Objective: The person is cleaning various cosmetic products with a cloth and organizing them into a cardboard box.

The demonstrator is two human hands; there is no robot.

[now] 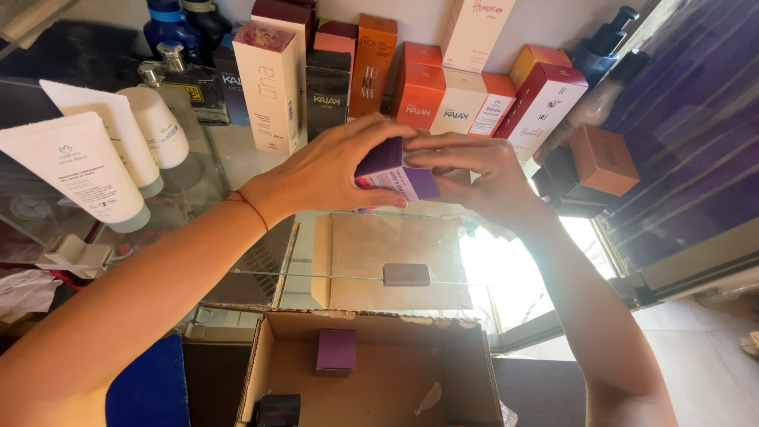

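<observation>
1. The small purple box (393, 169) is in the air above a glass shelf (229, 150), held between both hands in front of the row of upright cartons.
2. The left hand (336, 168) wraps it from the near side, thumb underneath and fingers curled over the top edge, so the grip is closed on the box.
3. The right hand (482, 175) meets it from the other side, fingertips pressed on the top corner and the far end; it too is closed on the box, though how firmly the hidden palm side bears on it I cannot tell.
4. Just behind stands the row of cartons (419, 95), orange, red, white and black, packed close together, with a tall cream carton (269, 87) at the left end.
5. Further left, white tubes (79, 170) stand cap-down on the shelf, with dark blue bottles (170, 24) behind them.
6. To the right, a brown box (603, 160) lies tilted near dark pump bottles (605, 43).
7. Below the hands is an open cardboard box (371, 372), with a second purple box (336, 351) inside, well apart from the held one.
8. To handle this well, I would judge that both hands should keep the box level and support its underside, and keep knuckles clear of the cartons, which look easy to topple.
</observation>
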